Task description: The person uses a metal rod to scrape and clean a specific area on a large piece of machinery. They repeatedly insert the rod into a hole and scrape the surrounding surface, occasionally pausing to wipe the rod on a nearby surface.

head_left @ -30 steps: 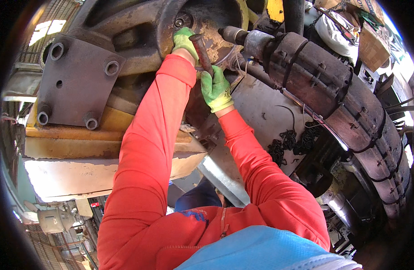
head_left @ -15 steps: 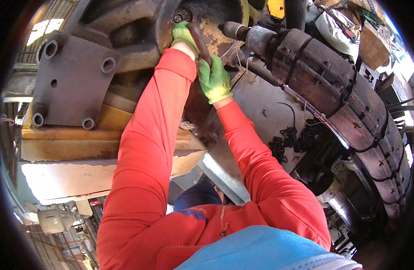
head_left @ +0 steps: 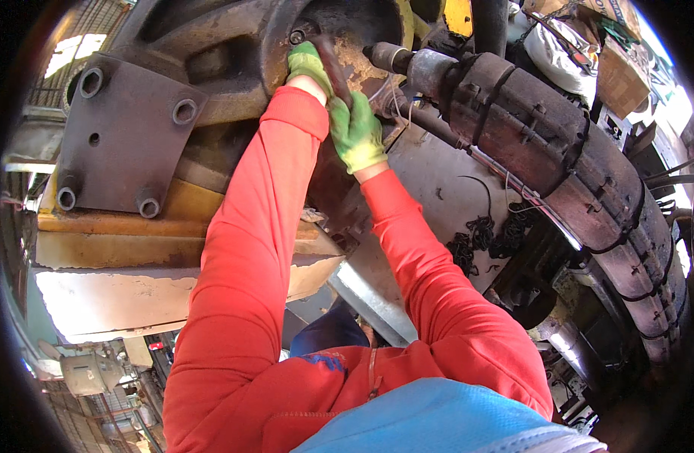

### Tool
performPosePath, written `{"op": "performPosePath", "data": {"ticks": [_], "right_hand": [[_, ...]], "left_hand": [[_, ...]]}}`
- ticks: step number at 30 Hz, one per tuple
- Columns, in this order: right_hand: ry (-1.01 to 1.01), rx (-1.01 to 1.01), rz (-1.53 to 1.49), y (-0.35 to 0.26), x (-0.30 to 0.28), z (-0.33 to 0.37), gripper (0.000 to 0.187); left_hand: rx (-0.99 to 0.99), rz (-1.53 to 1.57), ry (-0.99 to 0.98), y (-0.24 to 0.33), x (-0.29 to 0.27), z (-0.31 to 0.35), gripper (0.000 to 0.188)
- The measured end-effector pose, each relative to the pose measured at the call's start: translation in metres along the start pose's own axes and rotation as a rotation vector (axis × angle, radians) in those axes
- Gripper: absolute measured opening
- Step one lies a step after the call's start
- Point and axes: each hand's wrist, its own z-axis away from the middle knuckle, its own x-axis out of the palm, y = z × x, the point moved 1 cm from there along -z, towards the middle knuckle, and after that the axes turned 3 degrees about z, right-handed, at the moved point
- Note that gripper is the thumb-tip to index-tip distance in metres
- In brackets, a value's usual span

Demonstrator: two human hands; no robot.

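Note:
My right hand (head_left: 357, 136), in a green and yellow glove, is wrapped round the lower end of a dark reddish-brown metal bar (head_left: 333, 66). The bar slants up and left toward a round recess in a large worn cast-metal part (head_left: 245, 29). At the recess, a hex bolt head or socket (head_left: 297, 35) shows just above my left hand (head_left: 309, 64). My left hand, gloved alike, has its fingers curled beside the bar's upper part. What those fingers hold is hidden, and so is the bar's far end.
Left stands a dark steel plate (head_left: 128, 140) with a large bolt at each corner, above a yellow ledge (head_left: 120, 225). A thick segmented curved assembly (head_left: 543, 121) arches down the right side. Dark chain or cord (head_left: 479, 238) lies on a grey metal surface (head_left: 430, 177).
My right hand and the bar have shifted very slightly left. My left hand stays beside the recess. The whole view has moved a little.

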Motion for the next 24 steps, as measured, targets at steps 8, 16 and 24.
{"op": "performPosePath", "data": {"ticks": [8,16,24], "right_hand": [[0.014,-0.070,-0.012,0.002,0.001,-0.006,0.023],[-0.036,-0.047,0.023,-0.004,0.002,-0.003,0.024],[0.001,-0.019,-0.022,-0.002,0.002,-0.011,0.020]], "left_hand": [[0.423,-1.307,-0.223,-0.010,-0.003,-0.053,0.041],[0.809,-2.008,-0.098,-0.007,-0.002,-0.022,0.036],[0.860,-2.016,-0.080,0.013,0.009,0.011,0.039]]}}
